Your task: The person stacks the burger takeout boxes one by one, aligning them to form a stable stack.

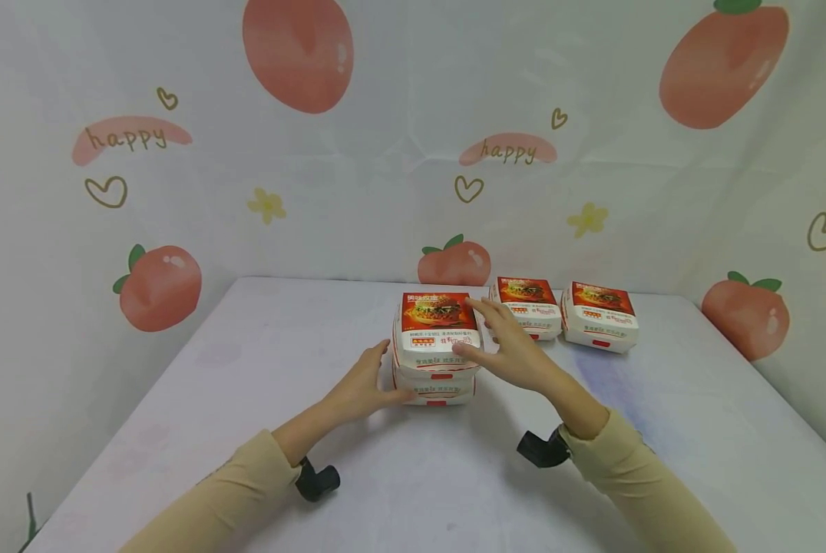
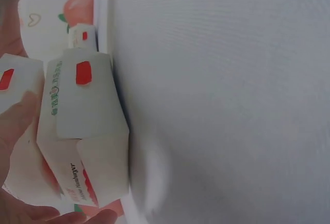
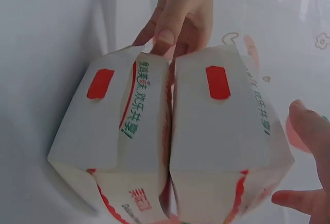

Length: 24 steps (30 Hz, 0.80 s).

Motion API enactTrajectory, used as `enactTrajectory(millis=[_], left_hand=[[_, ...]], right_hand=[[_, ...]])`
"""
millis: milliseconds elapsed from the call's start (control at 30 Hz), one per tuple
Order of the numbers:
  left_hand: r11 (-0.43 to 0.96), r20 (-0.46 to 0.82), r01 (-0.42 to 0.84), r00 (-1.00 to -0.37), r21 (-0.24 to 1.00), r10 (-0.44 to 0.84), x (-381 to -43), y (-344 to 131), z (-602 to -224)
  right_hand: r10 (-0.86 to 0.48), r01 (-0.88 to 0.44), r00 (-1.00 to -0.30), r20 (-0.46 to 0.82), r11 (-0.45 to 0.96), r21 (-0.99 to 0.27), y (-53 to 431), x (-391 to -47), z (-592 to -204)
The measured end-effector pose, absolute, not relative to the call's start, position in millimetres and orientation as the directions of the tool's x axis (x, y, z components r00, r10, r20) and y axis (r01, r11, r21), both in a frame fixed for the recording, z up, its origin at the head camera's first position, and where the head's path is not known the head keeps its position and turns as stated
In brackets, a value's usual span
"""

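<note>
Two white hamburger boxes stand stacked in the middle of the table: the upper box (image 1: pixel 437 338) has a red burger picture on its lid, and the lower box (image 1: pixel 441 389) shows its front below. My left hand (image 1: pixel 363 388) is at the stack's left side, fingers extended, its thumb by the front near the seam. At the upper box's right edge, my right hand (image 1: pixel 517 355) has thumb and fingers spread over the lid corner. In the right wrist view, the right thumb (image 3: pixel 312 128) stands slightly apart from the upper box, while left fingertips are close behind the seam.
Two similar boxes sit side by side at the back right, a nearer-to-stack box (image 1: pixel 530 307) and an outer box (image 1: pixel 599 319). A white cloth covers the table (image 1: pixel 413 476). Behind it hangs a patterned backdrop (image 1: pixel 385 153) with peaches and hearts.
</note>
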<state>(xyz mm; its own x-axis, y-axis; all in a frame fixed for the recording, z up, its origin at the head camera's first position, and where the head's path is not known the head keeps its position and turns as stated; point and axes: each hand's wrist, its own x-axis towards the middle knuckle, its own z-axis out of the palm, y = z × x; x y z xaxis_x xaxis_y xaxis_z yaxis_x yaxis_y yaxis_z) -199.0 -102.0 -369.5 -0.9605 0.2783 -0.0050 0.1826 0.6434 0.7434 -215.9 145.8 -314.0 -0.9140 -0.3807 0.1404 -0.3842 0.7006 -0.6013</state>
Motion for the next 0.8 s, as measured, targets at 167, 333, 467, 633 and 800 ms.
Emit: enactTrajectory(millis=[167,333,467,633,800], left_hand=[[0.628,0.030,0.194,-0.965,0.753,0.262,-196.6,-103.5,-362.0],[0.602,0.065,0.218,-0.962,0.768,0.266,-194.7,-102.5,-355.6],[0.579,0.103,0.257,-0.953,0.774,0.286,-194.0,-100.9,-353.5],[0.564,0.123,0.276,-0.948,0.778,0.294,-193.9,-99.7,-354.1],[0.564,0.129,0.282,-0.947,0.776,0.295,-194.5,-99.3,-356.0]], right_hand=[[-0.361,-0.385,-0.917,0.172,0.679,-0.626,159.5,-216.9,-314.1],[-0.326,-0.386,-0.920,0.218,0.653,-0.652,176.4,-215.4,-313.7],[-0.288,-0.367,-0.930,0.231,0.661,-0.655,190.3,-211.8,-311.6],[-0.246,-0.320,-0.947,0.206,0.671,-0.669,207.4,-208.3,-309.7],[-0.206,-0.292,-0.957,0.206,0.685,-0.667,224.4,-209.0,-311.7]])
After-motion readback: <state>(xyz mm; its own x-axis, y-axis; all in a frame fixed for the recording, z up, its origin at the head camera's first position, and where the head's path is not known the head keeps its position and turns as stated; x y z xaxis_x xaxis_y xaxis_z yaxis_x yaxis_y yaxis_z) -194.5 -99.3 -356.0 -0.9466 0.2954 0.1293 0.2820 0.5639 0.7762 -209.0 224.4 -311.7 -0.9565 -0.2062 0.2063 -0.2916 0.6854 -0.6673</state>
